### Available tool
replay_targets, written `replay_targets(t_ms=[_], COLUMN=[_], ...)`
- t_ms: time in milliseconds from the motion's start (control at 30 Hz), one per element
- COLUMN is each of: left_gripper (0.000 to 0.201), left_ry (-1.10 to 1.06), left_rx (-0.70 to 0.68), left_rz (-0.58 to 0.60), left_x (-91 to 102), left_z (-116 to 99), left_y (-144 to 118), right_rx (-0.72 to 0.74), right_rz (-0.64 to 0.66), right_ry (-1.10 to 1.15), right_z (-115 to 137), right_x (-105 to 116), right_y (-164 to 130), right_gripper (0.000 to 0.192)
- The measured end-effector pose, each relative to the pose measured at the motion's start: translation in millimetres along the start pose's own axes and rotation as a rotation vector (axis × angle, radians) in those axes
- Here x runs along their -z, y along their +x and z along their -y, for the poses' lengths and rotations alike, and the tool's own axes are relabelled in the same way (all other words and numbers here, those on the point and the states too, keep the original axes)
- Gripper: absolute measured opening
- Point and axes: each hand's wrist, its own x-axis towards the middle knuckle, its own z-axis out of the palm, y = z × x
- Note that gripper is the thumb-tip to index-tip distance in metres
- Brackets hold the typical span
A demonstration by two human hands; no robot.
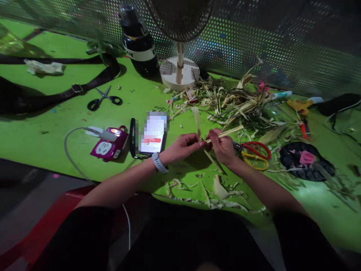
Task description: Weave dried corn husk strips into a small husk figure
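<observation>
Over the middle of the green table, my left hand point(188, 144) pinches a pale dried husk strip point(196, 119) that sticks up above the fingertips. Close beside it, my right hand point(221, 146) is closed round thin pale straw-like strips point(232, 131), whose ends point out to the right. Another flat strip point(213, 162) slants down below the two hands. The fingertips of both hands almost meet, and they hide where the strips cross. Just right of my right hand lie scissors with red and yellow handles point(257, 152), their blades partly covered by that hand.
Heaped dried husks point(237, 99) lie behind my hands, and scraps point(220, 188) litter the front edge. A phone point(153, 133), purple power adapter point(109, 145) and black scissors point(104, 98) are left. A fan point(180, 71) and bottle point(141, 49) stand behind; a glue gun point(301, 105) and black tray point(287, 162) are right.
</observation>
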Motion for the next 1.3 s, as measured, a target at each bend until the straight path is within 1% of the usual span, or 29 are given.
replay_targets(t_ms=[67,133,200,333,433,500,567,633,667,700,767,800,833,900,933,1000,1067,1133,1167,1200,1233,1300], left_gripper=[0.027,0.027,0.028,0.027,0.024,0.023,0.023,0.023,0.023,0.023,0.021,0.02,0.019,0.018,0.018,0.019,0.018,0.013,0.012,0.011,0.01,0.01], left_ry=[0.076,0.145,0.182,0.264,0.304,0.239,0.111,-0.068,-0.16,-0.25,-0.375,-0.412,-0.432,-0.437,-0.424,-0.39,-0.369,-0.383,-0.419,-0.47,-0.53,-0.65], left_rx=[-0.021,-0.033,-0.036,-0.07,-0.115,-0.102,-0.044,0.017,0.042,0.061,0.094,0.107,0.119,0.125,0.119,0.099,0.084,0.116,0.151,0.192,0.227,0.256], left_rz=[0.07,0.136,0.17,0.185,0.237,0.252,0.219,0.109,0.04,-0.029,-0.117,-0.142,-0.157,-0.166,-0.159,-0.145,-0.16,-0.2,-0.219,-0.232,-0.247,-0.284], left_x=[-0.5,-1.5,-2.4,-1.1,1.6,3.0,4.7,8.2,10.8,13.9,20.2,22.8,24.6,25.8,25.2,22.9,21.0,20.8,21.4,22.1,22.9,23.3], left_z=[0,0,0,0,0,0,0,-1,-1,-2,-3,-4,-4,-4,-3,-2,-1,-2,-2,-3,-3,-3], left_y=[-1,-3,-4,-5,-4,-4,-3,0,1,2,5,6,6,7,8,8,8,9,9,9,10,11], right_rx=[0.028,-0.038,-0.126,-0.207,-0.357,-0.423,-0.407,-0.31,-0.231,-0.132,0.1,0.231,0.366,0.619,0.718,0.845,0.898,0.887,0.84,0.76,0.641,0.319], right_rz=[0.017,0.068,0.13,0.181,0.232,0.268,0.261,0.205,0.165,0.122,0.044,0.03,0.031,0.078,0.107,0.141,0.149,0.124,0.093,0.047,-0.006,-0.077], right_ry=[-0.141,-0.19,-0.172,-0.029,0.142,0.225,0.277,0.283,0.254,0.201,0.032,-0.066,-0.161,-0.306,-0.354,-0.412,-0.433,-0.419,-0.392,-0.348,-0.283,-0.078], right_z=[1,2,3,8,12,13,11,6,2,-2,-12,-16,-18,-21,-20,-16,-12,-11,-11,-12,-13,-13], right_x=[3,5,6,3,2,3,5,8,9,10,11,12,12,13,13,14,15,15,15,15,14,11], right_y=[2,5,6,5,4,4,5,6,6,7,7,7,7,6,5,2,1,1,2,3,4,6], right_gripper=[0.053,0.062,0.066,0.067,0.067,0.067,0.065,0.057,0.05,0.042,0.025,0.022,0.025,0.03,0.03,0.029,0.028,0.026,0.025,0.022,0.019,0.019])
